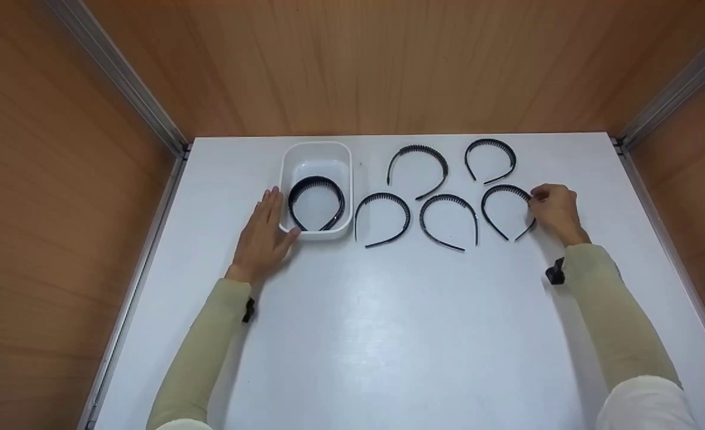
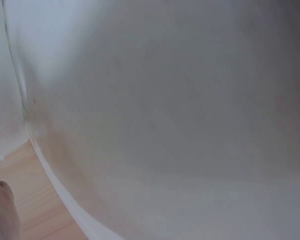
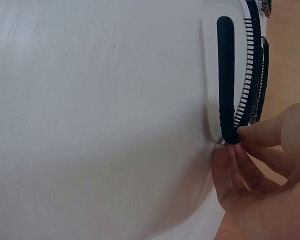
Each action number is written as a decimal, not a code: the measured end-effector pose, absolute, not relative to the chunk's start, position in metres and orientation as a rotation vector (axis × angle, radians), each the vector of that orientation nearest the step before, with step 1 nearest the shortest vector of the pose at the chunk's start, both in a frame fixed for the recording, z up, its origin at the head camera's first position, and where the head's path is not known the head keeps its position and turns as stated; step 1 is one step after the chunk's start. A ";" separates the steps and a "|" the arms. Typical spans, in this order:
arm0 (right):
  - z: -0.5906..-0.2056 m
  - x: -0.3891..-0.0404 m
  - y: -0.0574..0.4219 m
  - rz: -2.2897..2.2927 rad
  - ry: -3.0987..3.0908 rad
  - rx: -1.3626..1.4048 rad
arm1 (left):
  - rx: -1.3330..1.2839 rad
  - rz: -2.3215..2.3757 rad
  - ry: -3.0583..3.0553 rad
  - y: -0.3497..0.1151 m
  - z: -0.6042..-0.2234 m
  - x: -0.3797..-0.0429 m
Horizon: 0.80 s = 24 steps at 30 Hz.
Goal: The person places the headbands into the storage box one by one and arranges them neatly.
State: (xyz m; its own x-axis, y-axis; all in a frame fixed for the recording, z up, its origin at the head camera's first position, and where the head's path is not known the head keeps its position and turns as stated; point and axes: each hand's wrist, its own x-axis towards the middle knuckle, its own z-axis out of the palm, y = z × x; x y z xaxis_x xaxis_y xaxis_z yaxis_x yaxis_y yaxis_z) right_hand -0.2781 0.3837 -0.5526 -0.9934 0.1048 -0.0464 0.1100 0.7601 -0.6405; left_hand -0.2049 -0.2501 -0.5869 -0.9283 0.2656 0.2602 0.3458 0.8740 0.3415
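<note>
Wood-grain walls (image 1: 352,65), glossy white tabletop (image 1: 352,334); right grip (image 1: 556,209) pinches black headband (image 1: 505,188).

The headband (image 1: 505,187) at your right hand (image 1: 556,209) looks like plastic, smooth and matt along its flat end, rough with fine teeth inside its curve. Your tub (image 1: 318,236) looks like smooth, slightly glossy plastic. Your tabletop (image 1: 352,334) is smooth with a soft gloss. Beyond it you see wood-grained panels (image 1: 352,65), dull metal rails (image 1: 128,77); your sleeves (image 1: 200,352) look like matt cloth.
</note>
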 end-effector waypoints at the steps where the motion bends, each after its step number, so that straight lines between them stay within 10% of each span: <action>1: -0.553 -0.278 0.383 -1.069 2.943 0.180 | -0.468 -0.573 -2.839 -0.250 -0.587 -0.205; 24: -0.548 -0.277 0.389 -1.179 2.811 0.384 | -0.472 -0.571 -2.840 -0.251 -0.589 -0.206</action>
State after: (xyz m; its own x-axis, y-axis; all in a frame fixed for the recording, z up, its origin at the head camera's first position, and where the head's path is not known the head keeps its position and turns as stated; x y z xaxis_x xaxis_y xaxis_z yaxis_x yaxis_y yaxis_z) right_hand -0.2772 0.3888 -0.5477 -0.9664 0.2020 -0.1590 0.2551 0.6747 -0.6926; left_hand -0.2063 -0.2513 -0.5885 -0.9275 0.2680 0.2604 0.3478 0.8741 0.3392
